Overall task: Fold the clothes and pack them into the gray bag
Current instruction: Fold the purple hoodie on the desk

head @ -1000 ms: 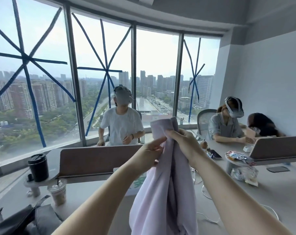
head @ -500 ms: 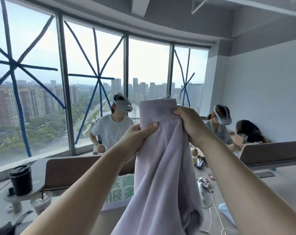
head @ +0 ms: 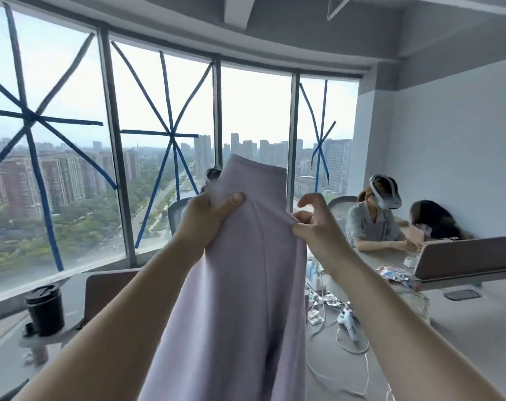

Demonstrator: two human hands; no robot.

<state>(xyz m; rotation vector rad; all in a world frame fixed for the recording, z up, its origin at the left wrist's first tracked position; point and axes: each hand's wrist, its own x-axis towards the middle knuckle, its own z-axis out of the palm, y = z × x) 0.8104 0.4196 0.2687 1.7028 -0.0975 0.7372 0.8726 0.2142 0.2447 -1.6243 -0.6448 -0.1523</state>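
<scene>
Up at head height, a pale lilac soft-knit garment [head: 240,285] hangs in front of the window, its top edge at 12 o'clock and its body falling toward 6. The left hand [head: 205,218] grips the fabric's upper left, thumb across the front. The right hand [head: 315,224] pinches the right edge at 3 o'clock, other fingers spread loose. Both hands sit apart. A black lidded cup [head: 45,309] stands at 9 o'clock.

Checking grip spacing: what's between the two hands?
In the head view, only the lilac garment spans between left hand and right hand; both grip its upper part.
</scene>
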